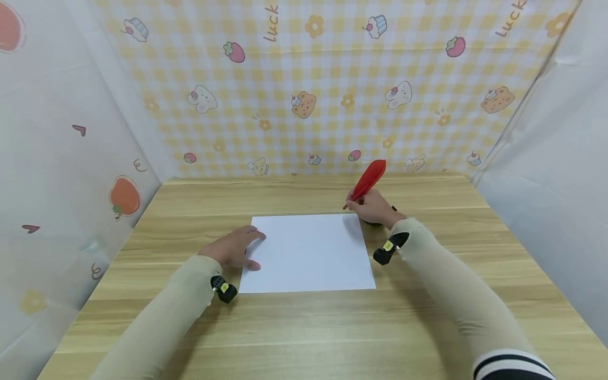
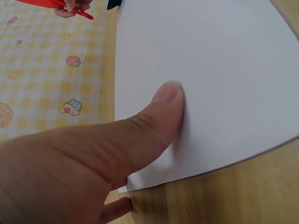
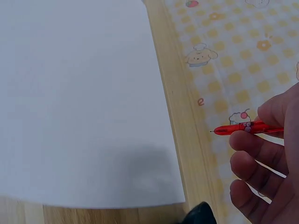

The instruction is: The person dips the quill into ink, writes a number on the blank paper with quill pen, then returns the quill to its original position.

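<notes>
A blank sheet of white paper point(image 1: 309, 258) lies flat on the table. My left hand point(image 1: 234, 247) rests on its left edge, the thumb and fingers spread over the sheet; in the left wrist view the thumb point(image 2: 154, 121) lies on the paper. Just past the sheet's far right corner, my right hand point(image 1: 372, 207) pinches a red feather pen point(image 1: 370, 179) between thumb and fingers. Its plume leans up to the right and its tip points down to the left. The right wrist view shows the bare tip of the pen point(image 3: 229, 129) beyond the paper's edge.
A small dark object point(image 1: 373, 224) sits partly hidden under my right hand, beside the paper's far right corner. The wooden table point(image 1: 304, 332) ends at a yellow checked cloth backdrop point(image 1: 332, 126). White cloth walls point(image 1: 71, 174) stand at both sides.
</notes>
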`<state>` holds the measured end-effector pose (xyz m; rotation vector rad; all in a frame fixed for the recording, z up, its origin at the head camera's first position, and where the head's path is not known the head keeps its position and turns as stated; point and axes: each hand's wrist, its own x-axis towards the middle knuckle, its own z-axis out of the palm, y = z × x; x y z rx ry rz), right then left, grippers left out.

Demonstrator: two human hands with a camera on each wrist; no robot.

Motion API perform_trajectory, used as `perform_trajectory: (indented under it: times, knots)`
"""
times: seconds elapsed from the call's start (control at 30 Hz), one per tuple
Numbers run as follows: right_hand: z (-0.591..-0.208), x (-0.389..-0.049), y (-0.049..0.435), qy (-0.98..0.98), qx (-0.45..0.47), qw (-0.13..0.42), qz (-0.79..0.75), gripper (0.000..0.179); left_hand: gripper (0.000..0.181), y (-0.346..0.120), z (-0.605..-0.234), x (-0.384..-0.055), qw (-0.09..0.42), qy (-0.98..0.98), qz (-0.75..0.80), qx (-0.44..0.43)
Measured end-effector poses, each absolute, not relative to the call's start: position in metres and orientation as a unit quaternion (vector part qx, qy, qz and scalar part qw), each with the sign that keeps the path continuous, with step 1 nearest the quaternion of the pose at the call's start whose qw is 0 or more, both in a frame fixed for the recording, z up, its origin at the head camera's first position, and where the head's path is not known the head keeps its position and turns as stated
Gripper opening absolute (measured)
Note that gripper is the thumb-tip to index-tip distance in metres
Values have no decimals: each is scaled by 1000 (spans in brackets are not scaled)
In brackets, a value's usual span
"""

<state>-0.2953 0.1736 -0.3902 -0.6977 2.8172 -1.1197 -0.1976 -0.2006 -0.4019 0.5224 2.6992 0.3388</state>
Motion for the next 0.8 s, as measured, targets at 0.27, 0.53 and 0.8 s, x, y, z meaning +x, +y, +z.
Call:
perform_trajectory:
  times: [0.27, 0.53, 0.8]
  knots:
    - [-397, -290, 156, 886, -206, 39, -414, 17, 79, -198, -397, -195, 186, 957, 122, 184]
    - [-409, -286, 139, 848, -167, 77, -497, 15, 78, -197, -399, -195, 193, 958, 121, 175]
    - [-418, -283, 118, 841, -136, 85, -517, 14, 77, -196, -400, -198, 187, 960, 115, 174]
